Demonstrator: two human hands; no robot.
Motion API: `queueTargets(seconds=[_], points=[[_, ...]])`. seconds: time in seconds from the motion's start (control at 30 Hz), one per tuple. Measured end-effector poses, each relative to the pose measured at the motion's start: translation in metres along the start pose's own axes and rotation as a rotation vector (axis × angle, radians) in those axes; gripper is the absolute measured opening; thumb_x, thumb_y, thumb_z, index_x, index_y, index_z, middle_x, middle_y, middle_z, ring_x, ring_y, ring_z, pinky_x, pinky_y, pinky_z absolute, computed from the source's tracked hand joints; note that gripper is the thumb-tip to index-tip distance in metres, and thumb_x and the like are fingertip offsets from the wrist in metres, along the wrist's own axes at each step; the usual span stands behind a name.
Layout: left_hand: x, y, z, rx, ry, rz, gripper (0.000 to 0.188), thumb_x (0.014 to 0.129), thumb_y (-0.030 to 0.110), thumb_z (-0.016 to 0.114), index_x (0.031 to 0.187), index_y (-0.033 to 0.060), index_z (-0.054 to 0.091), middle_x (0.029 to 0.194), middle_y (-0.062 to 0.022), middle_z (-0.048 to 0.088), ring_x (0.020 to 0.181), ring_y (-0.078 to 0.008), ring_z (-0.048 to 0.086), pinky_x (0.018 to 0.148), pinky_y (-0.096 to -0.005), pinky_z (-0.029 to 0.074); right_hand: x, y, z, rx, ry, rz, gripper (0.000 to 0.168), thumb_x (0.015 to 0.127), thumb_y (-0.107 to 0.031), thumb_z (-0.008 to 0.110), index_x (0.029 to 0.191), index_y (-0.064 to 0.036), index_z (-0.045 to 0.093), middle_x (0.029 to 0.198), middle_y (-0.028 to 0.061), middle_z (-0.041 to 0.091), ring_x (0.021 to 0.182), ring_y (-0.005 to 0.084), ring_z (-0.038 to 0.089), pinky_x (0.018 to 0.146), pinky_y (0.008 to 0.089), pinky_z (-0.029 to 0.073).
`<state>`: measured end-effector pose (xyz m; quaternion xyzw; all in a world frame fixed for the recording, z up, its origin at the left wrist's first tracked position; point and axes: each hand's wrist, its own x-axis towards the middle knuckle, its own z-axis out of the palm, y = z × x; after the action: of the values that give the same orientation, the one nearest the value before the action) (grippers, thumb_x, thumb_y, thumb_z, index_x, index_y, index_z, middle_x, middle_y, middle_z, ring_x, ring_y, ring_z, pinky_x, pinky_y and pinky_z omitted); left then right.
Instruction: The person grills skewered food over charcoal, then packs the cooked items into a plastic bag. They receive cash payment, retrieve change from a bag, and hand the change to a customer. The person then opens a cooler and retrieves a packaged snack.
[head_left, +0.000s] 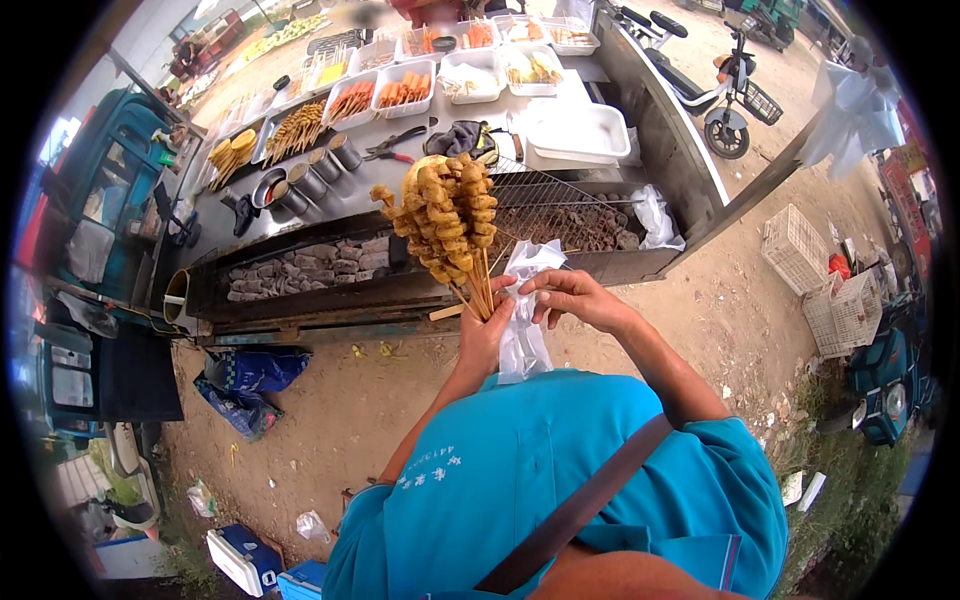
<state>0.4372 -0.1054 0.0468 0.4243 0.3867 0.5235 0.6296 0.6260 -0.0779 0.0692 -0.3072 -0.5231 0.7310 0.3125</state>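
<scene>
My left hand is closed round the lower sticks of a bunch of browned food skewers, their food ends pointing up over the grill. A thin white plastic bag hangs beside these sticks, against my left thumb. The fingers of my right hand are bent at the bag's upper part, thumb and forefinger close together; whether they pinch the film cannot be told. Behind the skewers stands the charcoal grill, with a wire rack over its right part and greyish charcoal in its left part.
Beyond the grill, a metal counter holds white trays of skewers, metal canisters, pliers, a dark cloth and stacked white trays. White plastic crates stand on the ground at right. A post rises at the grill's right end.
</scene>
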Motion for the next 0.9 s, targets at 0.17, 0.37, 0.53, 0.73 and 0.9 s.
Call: queueTargets(seconds=[0.17,0.37,0.53,0.73,0.9], points=[[-0.008,0.012,-0.033,0.01,0.073,0.033,0.026,0.086,0.004,0.055,0.112,0.0021,0.055,0.072,0.0043,0.049,0.066,-0.004,0.043,0.06,-0.0182,0.034,0.054,0.046,0.0,-0.442,0.091,-0.369,0.032,0.083,-0.009,0.056,0.114,-0.003,0.052,0.115,0.0089,0.053,0.105,0.0205,0.054,0.083,0.034,0.046],[-0.007,0.022,-0.067,-0.104,0.027,-0.055,0.021,0.087,0.007,0.056,0.108,0.0038,0.057,0.084,0.0001,0.059,0.07,-0.0035,0.051,0.06,-0.0169,0.041,0.114,0.036,0.025,-0.105,0.082,-0.353,0.068,0.073,-0.019,0.07,0.133,-0.009,0.039,0.133,0.0098,0.042,0.125,0.0234,0.039,0.099,0.0361,0.036],[-0.017,0.034,-0.093,-0.169,0.169,-0.087,0.017,0.087,0.007,0.057,0.103,0.0015,0.057,0.085,-0.0019,0.061,0.071,-0.0058,0.055,0.062,-0.0184,0.045,0.102,0.028,0.024,-0.3,-0.039,-0.123,0.042,0.08,-0.021,0.065,0.118,-0.007,0.055,0.096,0.0019,0.06,0.09,0.0103,0.055,0.081,0.0263,0.044],[-0.017,0.034,-0.127,-0.143,0.217,0.003,0.013,0.087,0.002,0.055,0.1,0.0024,0.058,0.087,-0.0022,0.061,0.076,-0.0075,0.057,0.068,-0.0207,0.048,0.063,0.022,0.009,-0.458,-0.293,0.15,0.028,0.087,-0.028,0.061,0.093,-0.001,0.064,0.081,-0.0003,0.061,0.075,0.0081,0.05,0.067,0.0254,0.042],[-0.028,0.016,-0.118,-0.049,0.25,0.004,0.013,0.086,0.003,0.055,0.098,0.0036,0.059,0.081,0.0011,0.056,0.069,-0.0057,0.051,0.06,-0.0194,0.042,0.051,0.022,0.012,-0.388,-0.228,0.117,0.029,0.089,-0.029,0.058,0.094,-0.002,0.065,0.081,0.001,0.061,0.076,0.0084,0.052,0.068,0.0258,0.042]])
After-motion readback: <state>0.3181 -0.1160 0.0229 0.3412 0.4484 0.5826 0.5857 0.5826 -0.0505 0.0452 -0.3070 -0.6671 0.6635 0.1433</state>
